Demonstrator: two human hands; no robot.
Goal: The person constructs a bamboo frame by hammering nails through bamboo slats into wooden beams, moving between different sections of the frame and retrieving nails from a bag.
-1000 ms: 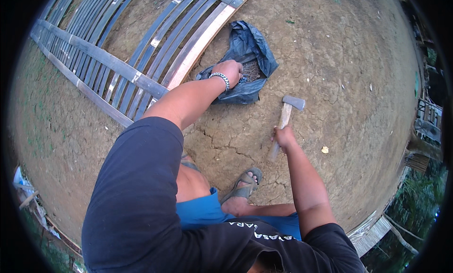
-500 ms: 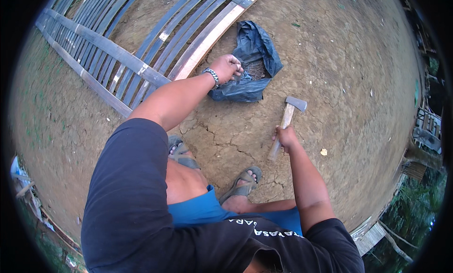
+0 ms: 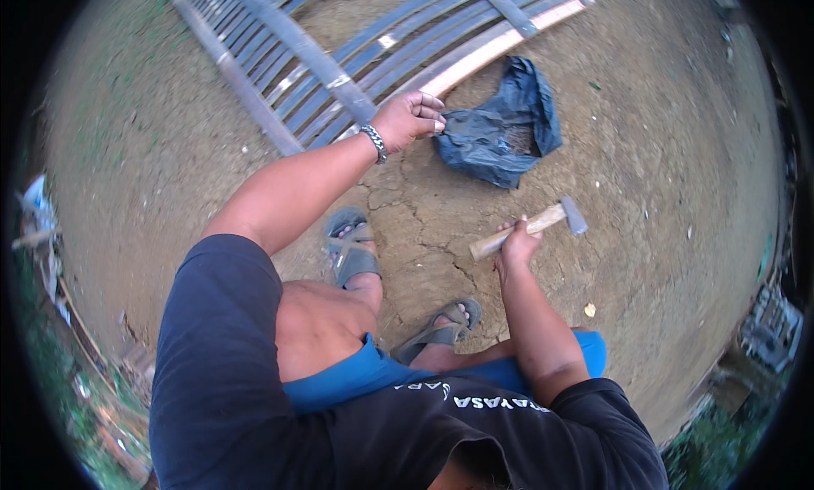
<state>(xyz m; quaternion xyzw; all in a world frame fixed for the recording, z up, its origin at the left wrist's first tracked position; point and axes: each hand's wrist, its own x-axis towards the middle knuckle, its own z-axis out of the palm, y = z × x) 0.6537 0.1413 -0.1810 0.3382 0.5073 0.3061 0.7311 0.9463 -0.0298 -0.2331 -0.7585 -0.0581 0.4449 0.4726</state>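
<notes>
My left hand (image 3: pixel 411 117), a metal chain bracelet (image 3: pixel 374 142) on its wrist, is stretched forward with the fingers curled together. It sits at the left edge of a crumpled dark plastic bag (image 3: pixel 500 138) lying on the dirt. Small dark pieces show inside the bag's opening. Anything inside the fingers is hidden. My right hand (image 3: pixel 515 244) grips the wooden handle of a hammer (image 3: pixel 551 219), whose metal head points up and to the right, just above the ground.
A grey panel of long parallel slats with cross bars (image 3: pixel 339 58) lies on the cracked dirt ahead, its pale edge rail beside the bag. My feet in grey sandals (image 3: pixel 352 248) (image 3: pixel 437 329) rest below. Debris and greenery ring the rim.
My left hand has drawn back from inside the bag to its left edge, fingers bunched. The hammer has tilted from nearly upright to slanting right. The view has swung, so the panel sits further up.
</notes>
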